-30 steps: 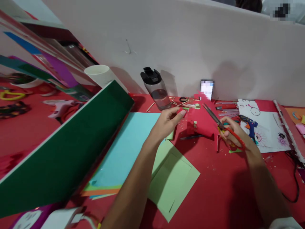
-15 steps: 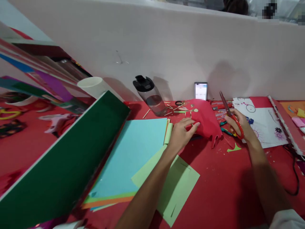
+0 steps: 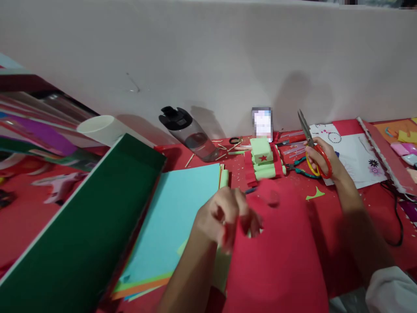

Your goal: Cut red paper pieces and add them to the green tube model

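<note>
My left hand (image 3: pixel 228 217), somewhat blurred, pinches the edge of a large red sheet of craft paper (image 3: pixel 280 256), which has a piece cut out near its top. The sheet hangs toward me over the table. In my right hand (image 3: pixel 321 161) is a pair of scissors (image 3: pixel 306 126) with red and yellow handles, its blades pointing up and nearly closed. Beyond the sheet sits a small light-green and red paper model (image 3: pixel 262 152) with a red star on its front. Pliers (image 3: pixel 304 171) and a green paper scrap (image 3: pixel 315 194) lie near my right hand.
A dark green board (image 3: pixel 84 217) stands slanted at the left, with a white tube (image 3: pixel 100 126) behind it. Coloured paper sheets (image 3: pixel 176 208) lie beside it. A water bottle (image 3: pixel 192 134) and a phone (image 3: pixel 262 123) stand by the wall. Decorated white paper (image 3: pixel 355 156) lies right.
My left hand has drawn the red sheet toward me, off the green and red model, which now shows. The scissors stay raised in my right hand. The view has shifted.
</note>
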